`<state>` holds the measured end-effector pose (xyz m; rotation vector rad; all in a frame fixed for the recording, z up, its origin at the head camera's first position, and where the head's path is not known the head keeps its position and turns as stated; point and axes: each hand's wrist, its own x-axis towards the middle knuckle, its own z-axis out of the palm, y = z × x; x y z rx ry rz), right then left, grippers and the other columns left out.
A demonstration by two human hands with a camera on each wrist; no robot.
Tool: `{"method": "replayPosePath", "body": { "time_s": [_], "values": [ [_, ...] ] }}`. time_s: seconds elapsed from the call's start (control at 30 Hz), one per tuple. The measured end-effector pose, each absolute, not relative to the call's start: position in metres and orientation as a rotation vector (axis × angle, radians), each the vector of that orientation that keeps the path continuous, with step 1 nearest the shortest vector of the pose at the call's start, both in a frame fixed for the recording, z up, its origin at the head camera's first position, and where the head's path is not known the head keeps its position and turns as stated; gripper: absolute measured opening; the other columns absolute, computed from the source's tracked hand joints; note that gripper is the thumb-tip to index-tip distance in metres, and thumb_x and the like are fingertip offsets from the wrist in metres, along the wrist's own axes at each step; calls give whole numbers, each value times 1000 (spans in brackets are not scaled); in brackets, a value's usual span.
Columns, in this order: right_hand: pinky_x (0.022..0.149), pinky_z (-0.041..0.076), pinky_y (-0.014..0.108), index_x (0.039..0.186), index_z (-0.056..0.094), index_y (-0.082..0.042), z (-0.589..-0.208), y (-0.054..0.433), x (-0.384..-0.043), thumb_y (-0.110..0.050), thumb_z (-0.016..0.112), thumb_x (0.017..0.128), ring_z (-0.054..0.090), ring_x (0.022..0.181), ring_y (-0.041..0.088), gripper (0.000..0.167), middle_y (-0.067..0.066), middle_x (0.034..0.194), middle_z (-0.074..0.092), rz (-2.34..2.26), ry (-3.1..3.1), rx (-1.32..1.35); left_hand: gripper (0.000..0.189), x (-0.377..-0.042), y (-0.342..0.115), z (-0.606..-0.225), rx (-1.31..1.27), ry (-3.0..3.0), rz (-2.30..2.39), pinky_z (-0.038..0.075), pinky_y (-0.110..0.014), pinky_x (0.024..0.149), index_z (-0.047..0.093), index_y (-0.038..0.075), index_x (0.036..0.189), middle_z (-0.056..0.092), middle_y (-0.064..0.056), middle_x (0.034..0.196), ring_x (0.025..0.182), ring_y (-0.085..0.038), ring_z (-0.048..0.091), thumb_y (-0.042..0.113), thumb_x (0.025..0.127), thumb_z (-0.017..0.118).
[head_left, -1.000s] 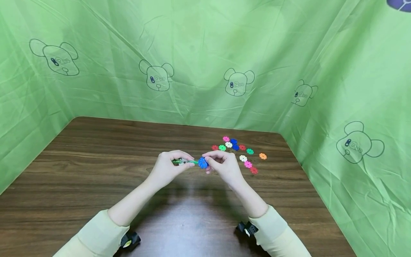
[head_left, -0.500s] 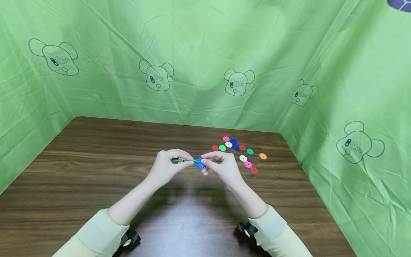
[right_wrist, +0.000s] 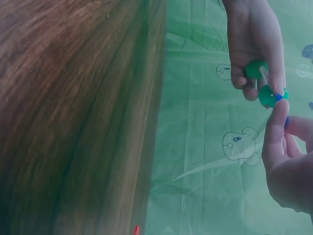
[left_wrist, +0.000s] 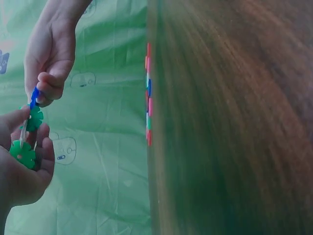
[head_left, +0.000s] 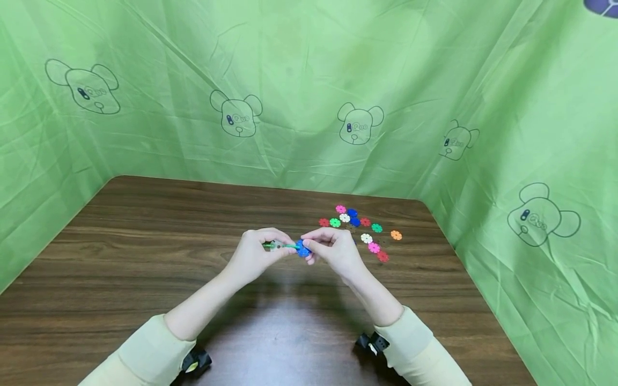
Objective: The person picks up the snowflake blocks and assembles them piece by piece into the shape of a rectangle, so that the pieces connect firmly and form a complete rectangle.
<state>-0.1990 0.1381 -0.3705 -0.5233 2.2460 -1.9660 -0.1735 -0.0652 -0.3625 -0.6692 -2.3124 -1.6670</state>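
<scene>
In the head view my left hand [head_left: 253, 252] pinches a joined piece of notched plastic snowflake discs. The left wrist view shows that piece as a green disc [left_wrist: 35, 118] and another green disc [left_wrist: 23, 154], with a white disc [left_wrist: 23, 133] edge-on between them. My right hand [head_left: 339, 256] pinches a blue snowflake disc [head_left: 302, 248] between thumb and fingers. The blue disc meets the nearer green disc at its rim; how deep their notches sit in each other cannot be told. Fingers cover part of the blue disc. Both hands are above the table.
Several loose snowflake discs lie on the wooden table [head_left: 169, 230] beyond and right of my right hand, among them an orange disc [head_left: 396, 235], a white disc [head_left: 366, 238] and a red disc [head_left: 383, 257]. A green curtain [head_left: 299, 64] surrounds the table's back and sides.
My right hand has brought the blue disc left against the green disc, closing the small gap between them. The blue disc looks slightly turned. The loose discs lie as before.
</scene>
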Motion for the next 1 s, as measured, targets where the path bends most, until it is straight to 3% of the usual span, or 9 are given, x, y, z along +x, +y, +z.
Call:
{"method": "replayPosePath", "body": {
  "time_s": [0.23, 0.37, 0.5, 0.63, 0.8, 1.0],
  "values": [
    [65, 55, 51, 107, 66, 1, -369, 144, -200, -16, 67, 88, 67, 65, 25, 25, 14, 81, 69, -1882, 2217, -584, 7, -189, -73, -384, -684, -2356, -1603, 50, -28, 57, 75, 24, 78, 70, 11, 75, 64, -8, 60, 27, 75, 80],
    [66, 57, 43, 109, 67, -7, -370, 154, -205, -21, 68, 88, 68, 77, 28, 25, 15, 97, 70, -1739, 2358, -664, 9, -190, -78, -386, -663, -2379, -1591, 49, -27, 53, 74, 26, 78, 69, 12, 74, 60, -9, 58, 29, 74, 81],
    [72, 55, 32, 107, 69, -17, -372, 170, -213, -25, 70, 86, 66, 87, 18, 23, 4, 105, 70, -1502, 2620, -825, 8, -191, -84, -385, -623, -2420, -1572, 46, -25, 50, 73, 27, 78, 68, 11, 70, 57, -10, 55, 29, 75, 80],
    [78, 52, 35, 108, 69, -20, -377, 190, -226, -26, 71, 85, 61, 97, 13, 24, -4, 106, 69, -1312, 2783, -990, 7, -191, -91, -383, -605, -2459, -1548, 44, -24, 50, 72, 27, 78, 66, 9, 67, 57, -12, 53, 27, 76, 79],
    [95, 45, 40, 114, 67, -20, -385, 218, -246, -26, 71, 85, 51, 120, 16, 29, -8, 115, 65, -1048, 2877, -1161, 7, -193, -98, -385, -598, -2481, -1524, 44, -24, 51, 72, 27, 78, 66, 8, 70, 59, -13, 54, 29, 76, 79],
    [93, 45, 45, 117, 66, -17, -393, 250, -269, -23, 74, 82, 49, 119, 20, 36, 1, 122, 61, -805, 2904, -1285, 9, -194, -103, -387, -620, -2486, -1541, 45, -24, 53, 72, 24, 79, 67, 6, 73, 61, -13, 55, 30, 77, 79]
  ]
}}
